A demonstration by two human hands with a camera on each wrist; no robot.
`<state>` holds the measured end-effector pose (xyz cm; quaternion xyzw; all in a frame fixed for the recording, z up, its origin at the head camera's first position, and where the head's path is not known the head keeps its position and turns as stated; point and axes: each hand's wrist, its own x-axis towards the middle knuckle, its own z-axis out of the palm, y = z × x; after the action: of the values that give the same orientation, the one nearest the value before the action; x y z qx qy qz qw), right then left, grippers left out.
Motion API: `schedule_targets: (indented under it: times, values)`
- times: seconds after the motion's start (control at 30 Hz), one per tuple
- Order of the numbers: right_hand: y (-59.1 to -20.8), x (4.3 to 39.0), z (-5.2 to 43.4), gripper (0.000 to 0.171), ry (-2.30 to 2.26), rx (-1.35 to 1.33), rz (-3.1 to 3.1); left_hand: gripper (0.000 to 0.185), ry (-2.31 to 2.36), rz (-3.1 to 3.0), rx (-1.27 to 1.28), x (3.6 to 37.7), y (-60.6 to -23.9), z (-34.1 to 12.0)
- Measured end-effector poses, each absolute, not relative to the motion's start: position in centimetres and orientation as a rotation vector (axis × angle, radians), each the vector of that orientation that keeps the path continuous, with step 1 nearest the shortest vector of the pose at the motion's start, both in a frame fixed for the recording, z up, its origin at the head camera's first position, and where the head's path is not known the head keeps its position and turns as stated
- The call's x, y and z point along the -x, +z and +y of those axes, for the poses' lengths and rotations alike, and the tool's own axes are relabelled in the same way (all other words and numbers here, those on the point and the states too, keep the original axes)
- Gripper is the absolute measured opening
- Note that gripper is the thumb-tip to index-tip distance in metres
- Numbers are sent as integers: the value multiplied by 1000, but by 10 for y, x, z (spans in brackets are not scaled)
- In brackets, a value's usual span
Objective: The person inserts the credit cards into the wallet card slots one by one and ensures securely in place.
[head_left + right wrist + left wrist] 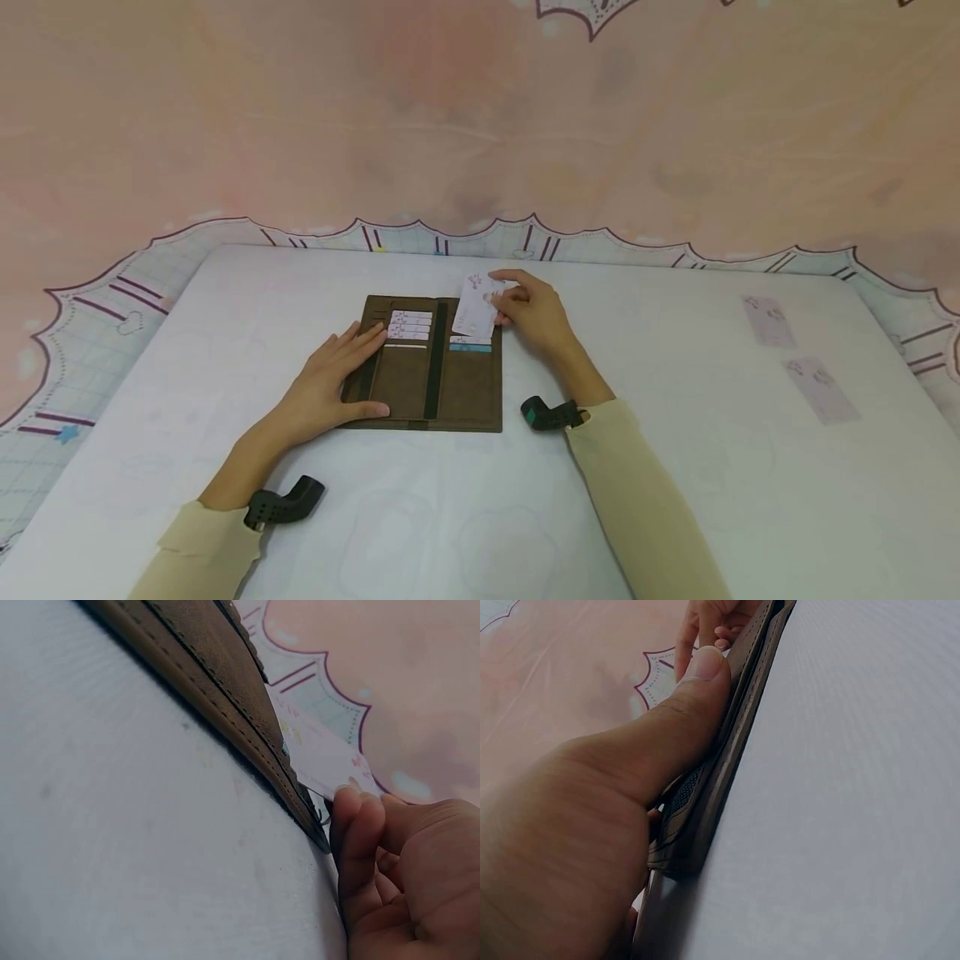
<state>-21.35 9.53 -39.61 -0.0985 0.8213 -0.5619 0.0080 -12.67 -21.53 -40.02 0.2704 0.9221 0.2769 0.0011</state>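
Note:
A brown wallet (468, 392) lies unfolded on the white table, with card slots on both halves. White cards (409, 325) sit stacked in the left half's slots. My left hand (330, 383) rests on the wallet's left side with fingers spread; its thumb (694, 690) lies along the near edge in the left wrist view. My right hand (536, 315) pinches a white printed card (472, 307) over the upper part of the right half. Below that card, a white edge and a blue-edged card (471, 347) show in the slots. In the right wrist view the pinched card (319, 746) stands tilted beside the wallet.
Two pale printed cards, one farther back (768, 322) and one nearer (821, 390), lie flat at the table's right side. Each wrist carries a black camera mount (285, 502). A patterned pink cloth (450, 125) borders the back of the white table (675, 350).

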Motion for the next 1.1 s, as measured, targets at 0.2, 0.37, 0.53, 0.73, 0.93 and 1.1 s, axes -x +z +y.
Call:
schedule_targets:
  times: [0.2,0.37,0.53,0.73,0.93,1.1]
  values:
    - [-396,212,95,33,-1657,405,2597,95,860,2894,-842,127,-400,-215]
    - [-396,212,94,34,-1571,449,2651,95,857,2902,-846,126,-402,-215]
    - [-396,211,92,34,-1491,460,2705,95,862,2902,-853,126,-402,-215]
    - [-394,209,92,34,-1432,481,2743,96,871,2895,-848,126,-403,-214]
    - [-395,210,92,33,-1395,528,2769,95,871,2895,-855,127,-404,-215]
    - [-394,209,91,33,-1388,548,2770,95,872,2895,-853,126,-404,-215]
